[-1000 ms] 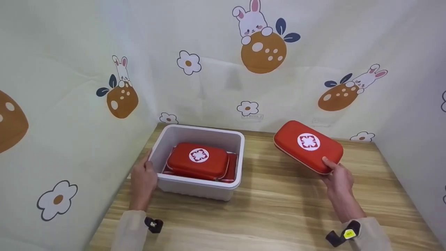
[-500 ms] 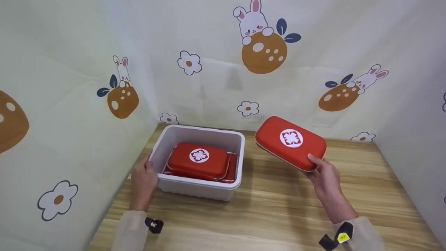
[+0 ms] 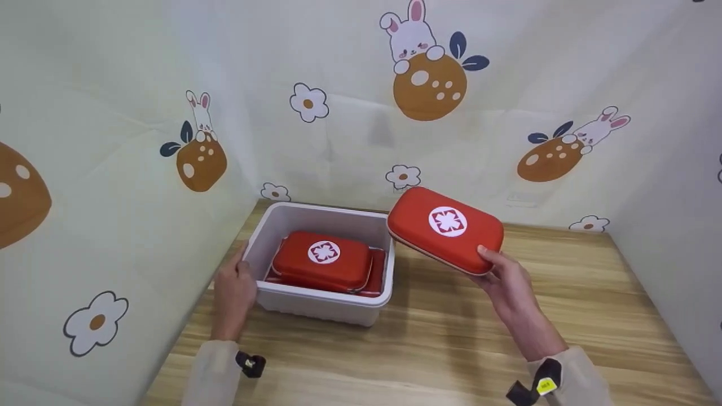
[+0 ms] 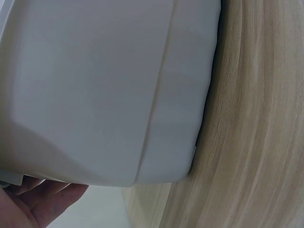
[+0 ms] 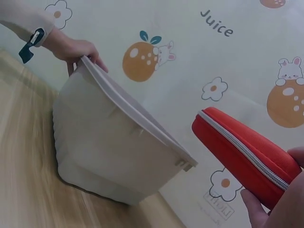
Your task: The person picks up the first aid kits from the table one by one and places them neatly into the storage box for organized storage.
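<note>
A red zippered first-aid case (image 3: pixel 414 214) with a white round emblem is held by my right hand (image 3: pixel 510 287), thumb on top and fingers underneath. It hangs tilted above the table, just right of the light grey plastic bin (image 3: pixel 316 307). The zipper edge of this case (image 5: pixel 242 156) shows in the right wrist view. My left hand (image 3: pixel 233 290) grips the bin's left rim; its fingers (image 4: pixel 54 202) show beside the bin wall in the left wrist view. Inside the bin lies a similar red first-aid case (image 3: pixel 296 254), on top of another flat red item (image 3: pixel 376 268) that is mostly hidden.
The bin stands on a wood-grain table (image 3: pixel 451 355), near the left and back walls. Pale printed cloth (image 3: pixel 338 56) with rabbits, oranges and flowers surrounds the table on three sides. Each sleeve carries a black strap (image 3: pixel 251 363) at the wrist.
My right hand has carried the red first-aid case leftward, from over the table's right side to beside the bin's right rim. The left hand and the bin have stayed in place.
</note>
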Demonstrator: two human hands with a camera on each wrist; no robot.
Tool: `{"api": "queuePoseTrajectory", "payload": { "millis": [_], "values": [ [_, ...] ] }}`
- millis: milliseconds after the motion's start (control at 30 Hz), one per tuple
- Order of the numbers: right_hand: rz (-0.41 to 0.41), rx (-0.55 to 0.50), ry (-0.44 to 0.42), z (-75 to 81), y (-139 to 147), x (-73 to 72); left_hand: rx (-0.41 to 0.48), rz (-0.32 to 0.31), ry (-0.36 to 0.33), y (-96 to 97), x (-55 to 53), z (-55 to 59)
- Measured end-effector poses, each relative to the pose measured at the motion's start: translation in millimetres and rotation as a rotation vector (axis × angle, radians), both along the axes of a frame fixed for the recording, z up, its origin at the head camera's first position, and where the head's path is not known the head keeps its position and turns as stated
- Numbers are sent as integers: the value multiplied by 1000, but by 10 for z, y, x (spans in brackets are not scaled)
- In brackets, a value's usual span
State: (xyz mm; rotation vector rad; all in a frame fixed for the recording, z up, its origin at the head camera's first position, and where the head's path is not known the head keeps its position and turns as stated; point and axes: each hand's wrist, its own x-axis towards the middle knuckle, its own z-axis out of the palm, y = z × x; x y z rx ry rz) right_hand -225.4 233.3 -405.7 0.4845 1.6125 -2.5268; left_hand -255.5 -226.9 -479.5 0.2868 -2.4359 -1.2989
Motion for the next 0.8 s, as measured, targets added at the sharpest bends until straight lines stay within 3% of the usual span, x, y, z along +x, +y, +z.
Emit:
{"api": "queuePoseTrajectory", "payload": {
  "millis": [433,700,800],
  "values": [
    [29,38,22,-41,-324,-29,5,-20,-12,3,7,17],
    [40,42,18,-90,-588,-44,-31,27,45,8,-9,-14],
    [56,53,23,-76,-692,-58,-20,23,36,5,-12,-11]
  ]
}}
